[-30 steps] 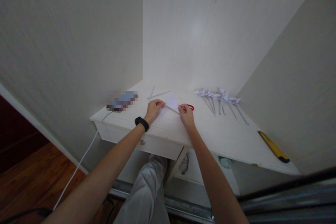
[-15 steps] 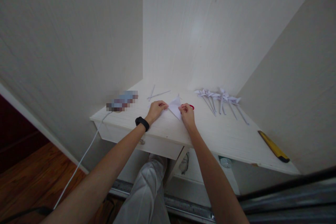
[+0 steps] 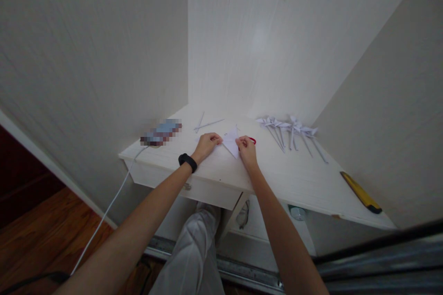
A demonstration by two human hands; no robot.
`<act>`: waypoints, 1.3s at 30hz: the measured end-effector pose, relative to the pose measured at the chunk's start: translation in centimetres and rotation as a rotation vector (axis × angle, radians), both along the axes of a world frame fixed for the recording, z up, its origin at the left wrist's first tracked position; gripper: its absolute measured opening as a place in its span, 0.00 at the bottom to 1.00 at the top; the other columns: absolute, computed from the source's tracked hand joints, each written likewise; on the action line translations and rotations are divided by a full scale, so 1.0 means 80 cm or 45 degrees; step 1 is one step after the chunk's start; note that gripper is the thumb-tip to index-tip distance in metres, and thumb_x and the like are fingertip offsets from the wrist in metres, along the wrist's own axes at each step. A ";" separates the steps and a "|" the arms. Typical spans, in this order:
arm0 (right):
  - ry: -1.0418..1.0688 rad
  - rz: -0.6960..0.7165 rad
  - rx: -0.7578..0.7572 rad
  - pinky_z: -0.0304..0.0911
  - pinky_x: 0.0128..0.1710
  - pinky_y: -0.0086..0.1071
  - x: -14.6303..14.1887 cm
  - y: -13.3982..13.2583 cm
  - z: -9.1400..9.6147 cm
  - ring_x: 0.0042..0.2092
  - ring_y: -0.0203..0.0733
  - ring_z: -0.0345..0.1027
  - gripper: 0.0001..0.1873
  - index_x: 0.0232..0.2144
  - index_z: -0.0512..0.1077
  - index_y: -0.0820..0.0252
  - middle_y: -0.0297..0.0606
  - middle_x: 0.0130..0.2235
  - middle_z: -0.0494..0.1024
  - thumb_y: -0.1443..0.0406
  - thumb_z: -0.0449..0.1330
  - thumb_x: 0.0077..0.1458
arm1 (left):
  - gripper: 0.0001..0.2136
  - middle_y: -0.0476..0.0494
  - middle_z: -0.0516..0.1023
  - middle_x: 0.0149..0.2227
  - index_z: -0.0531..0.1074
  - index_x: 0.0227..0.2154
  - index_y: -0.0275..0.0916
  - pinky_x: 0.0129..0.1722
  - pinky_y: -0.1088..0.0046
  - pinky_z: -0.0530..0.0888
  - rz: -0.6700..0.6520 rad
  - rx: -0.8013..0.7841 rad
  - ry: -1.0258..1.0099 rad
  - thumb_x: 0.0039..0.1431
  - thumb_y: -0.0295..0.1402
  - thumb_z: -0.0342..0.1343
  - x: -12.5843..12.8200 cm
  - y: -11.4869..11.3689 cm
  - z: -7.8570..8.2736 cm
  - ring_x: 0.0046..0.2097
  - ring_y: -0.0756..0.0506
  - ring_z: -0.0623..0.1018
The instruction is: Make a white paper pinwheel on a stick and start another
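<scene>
A small white sheet of paper (image 3: pixel 230 141) with creases is held between my two hands, just above or on the white desk (image 3: pixel 214 170). My left hand (image 3: pixel 206 145) pinches its left corner between thumb and fingertips; a black band circles that wrist. On the other side, my right hand (image 3: pixel 247 147) pinches the right edge. Part of a red-handled tool (image 3: pixel 253 140) shows behind my right hand, most of it hidden. Beyond my left hand lie thin white paper sticks (image 3: pixel 209 124), crossing each other.
Several white paper pinwheels (image 3: pixel 292 126) on sticks lie in a row at the back right. A yellow and black cutter (image 3: pixel 360 192) rests near the right edge. At the left is a pixelated object (image 3: pixel 161 132) with a white cable (image 3: pixel 114 200). Walls enclose the desk.
Both hands keep their pinch on the paper. The sheet has shifted very slightly, with its far side bent a little differently. Nothing else has visibly moved.
</scene>
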State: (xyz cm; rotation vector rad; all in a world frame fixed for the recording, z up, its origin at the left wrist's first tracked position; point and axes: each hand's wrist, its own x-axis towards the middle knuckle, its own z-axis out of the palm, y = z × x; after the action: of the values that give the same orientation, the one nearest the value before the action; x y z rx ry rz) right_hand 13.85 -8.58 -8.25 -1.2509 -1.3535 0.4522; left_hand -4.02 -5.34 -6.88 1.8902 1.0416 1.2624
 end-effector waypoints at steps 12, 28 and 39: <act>0.010 -0.042 0.016 0.58 0.29 0.30 0.001 0.000 0.001 0.28 0.38 0.62 0.12 0.28 0.66 0.58 0.32 0.24 0.69 0.55 0.56 0.47 | 0.06 0.45 0.76 0.24 0.73 0.21 0.36 0.32 0.72 0.68 -0.026 -0.041 0.005 0.47 0.31 0.54 0.002 -0.007 0.006 0.29 0.48 0.73; 0.021 0.093 -0.071 0.56 0.24 0.30 -0.002 -0.001 0.002 0.22 0.36 0.61 0.13 0.20 0.63 0.57 0.31 0.19 0.68 0.55 0.57 0.45 | 0.08 0.44 0.76 0.26 0.75 0.24 0.36 0.33 0.72 0.67 0.083 -0.007 -0.091 0.48 0.35 0.55 -0.001 0.004 -0.002 0.30 0.47 0.74; 0.020 0.288 -0.167 0.55 0.22 0.29 -0.006 -0.004 0.004 0.20 0.34 0.60 0.11 0.21 0.63 0.58 0.31 0.18 0.70 0.58 0.58 0.45 | 0.08 0.45 0.75 0.25 0.74 0.25 0.35 0.32 0.73 0.67 0.104 -0.053 -0.218 0.48 0.35 0.55 -0.002 0.008 -0.003 0.29 0.49 0.73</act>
State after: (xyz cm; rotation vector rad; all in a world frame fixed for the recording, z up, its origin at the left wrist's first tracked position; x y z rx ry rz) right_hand 13.34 -8.89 -7.94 -1.2021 -1.4780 0.7169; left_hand -4.14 -4.70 -7.15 1.6909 1.0548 1.4109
